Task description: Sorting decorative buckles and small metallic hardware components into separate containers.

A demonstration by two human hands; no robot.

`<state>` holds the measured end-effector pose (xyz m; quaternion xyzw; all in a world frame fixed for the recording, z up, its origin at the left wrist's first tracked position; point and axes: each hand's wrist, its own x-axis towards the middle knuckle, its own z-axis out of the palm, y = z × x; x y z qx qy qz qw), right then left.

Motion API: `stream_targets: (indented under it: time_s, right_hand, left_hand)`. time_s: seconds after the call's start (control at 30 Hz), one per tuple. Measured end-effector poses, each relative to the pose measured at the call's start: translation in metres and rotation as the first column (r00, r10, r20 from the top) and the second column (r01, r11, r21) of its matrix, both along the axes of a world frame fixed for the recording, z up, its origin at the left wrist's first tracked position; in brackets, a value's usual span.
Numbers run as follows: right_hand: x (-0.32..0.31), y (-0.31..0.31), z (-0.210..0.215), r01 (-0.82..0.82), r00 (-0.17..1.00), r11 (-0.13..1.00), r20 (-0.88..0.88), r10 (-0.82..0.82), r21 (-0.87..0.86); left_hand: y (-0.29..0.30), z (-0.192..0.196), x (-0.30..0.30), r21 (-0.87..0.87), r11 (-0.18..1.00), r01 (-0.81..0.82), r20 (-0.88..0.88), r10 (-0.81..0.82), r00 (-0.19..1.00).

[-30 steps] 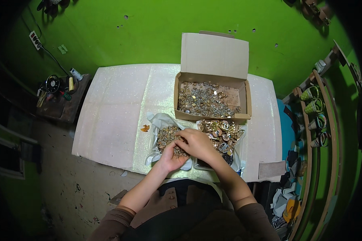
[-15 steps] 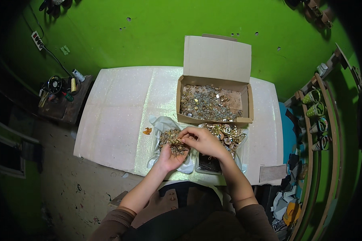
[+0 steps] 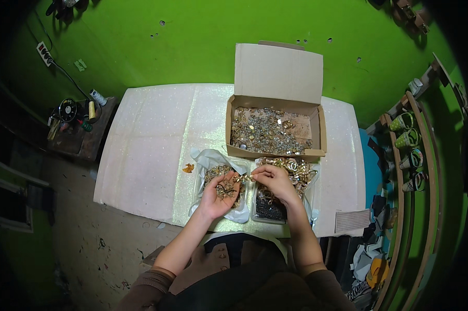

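Note:
My left hand (image 3: 218,201) is palm up and cupped over the left tray, with a heap of small metal pieces (image 3: 225,189) lying in it. Just right of its fingertips, my right hand (image 3: 275,181) pinches a small shiny gold-coloured piece (image 3: 251,178) between thumb and fingers. Beneath the left hand, a tray lined with a pale plastic bag (image 3: 239,215) holds more mixed small pieces. The right tray contains larger gold-coloured metal fittings (image 3: 299,176) and, at its near end, a dark heap of small pieces (image 3: 271,211). My right wrist covers part of that tray.
Behind the trays stands an open cardboard box (image 3: 275,153) with many small metal bits. An orange-brown scrap (image 3: 188,168) lies left of the trays. A ribbed grey piece (image 3: 352,221) sits at the table's (image 3: 146,129) right corner. Shoes hang on a wooden rack (image 3: 426,217) at right.
My right hand has moved right, away from my left palm, with the gold-coloured piece now showing in its pinch. My left hand has turned slightly, so the heap in its palm shows more.

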<state>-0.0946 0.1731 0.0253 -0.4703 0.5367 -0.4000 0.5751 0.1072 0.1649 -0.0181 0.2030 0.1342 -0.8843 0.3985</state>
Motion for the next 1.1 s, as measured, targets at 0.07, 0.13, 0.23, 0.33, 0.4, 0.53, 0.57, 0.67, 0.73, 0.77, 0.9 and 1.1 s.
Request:
stream_targets:
  time_s: [0.07,0.13,0.23,0.33,0.4,0.53,0.57,0.67,0.73,0.77,0.9,1.1]
  right_hand:
    - [-0.011,0.004,-0.005,0.020,0.994,0.997,0.107,-0.028,0.076]
    - [-0.022,0.010,-0.006,0.103,0.977,0.992,0.178,-0.115,0.073]
    - [-0.040,0.021,-0.007,0.175,0.980,0.984,0.093,-0.177,0.033]
    - [-0.055,0.035,-0.018,0.256,0.966,0.967,0.030,-0.256,0.008]
    - [-0.063,0.045,-0.029,0.236,0.971,0.971,-0.055,-0.235,0.024]
    - [-0.053,0.053,-0.038,0.219,0.939,0.976,-0.273,-0.209,0.004]
    - [-0.051,0.054,-0.043,0.219,0.933,0.976,-0.290,-0.213,-0.010]
    - [-0.046,0.055,-0.050,0.228,0.833,0.973,-0.514,-0.206,-0.022]
    - [-0.041,0.054,-0.047,0.220,0.804,0.974,-0.554,-0.214,-0.057]
    - [-0.036,0.052,-0.037,0.190,0.762,0.979,-0.617,-0.195,-0.075]
    - [-0.016,0.050,-0.022,0.103,0.579,0.927,-0.736,-0.351,-0.362]
    - [0.022,0.039,0.001,-0.003,0.677,0.859,-0.633,-0.375,-0.512]
  left_hand:
    - [0.000,0.003,-0.002,0.013,1.000,-0.004,0.000,0.004,1.000]
    - [-0.001,0.005,-0.005,0.027,1.000,-0.006,-0.001,0.006,1.000]
    - [-0.002,0.006,-0.001,0.042,0.997,-0.063,0.019,0.063,0.998]
    - [-0.001,0.000,0.000,0.006,0.999,-0.043,-0.027,0.044,0.999]
    - [0.000,-0.001,-0.004,0.014,0.999,-0.030,-0.028,0.030,0.999]
    - [0.004,-0.002,-0.008,0.031,0.999,-0.026,-0.024,0.026,0.999]
    - [0.005,0.000,-0.011,0.030,0.999,-0.024,-0.025,0.024,0.999]
    - [0.007,0.005,-0.017,0.044,0.999,-0.029,0.033,0.027,0.999]
    - [0.009,0.005,-0.018,0.050,0.998,-0.034,0.042,0.032,0.999]
    - [0.010,0.004,-0.016,0.050,0.998,-0.043,0.044,0.040,0.998]
    - [0.011,-0.003,-0.011,0.028,0.998,-0.049,-0.036,0.050,0.998]
    - [0.014,0.003,-0.017,0.006,0.999,-0.038,-0.033,0.038,0.999]
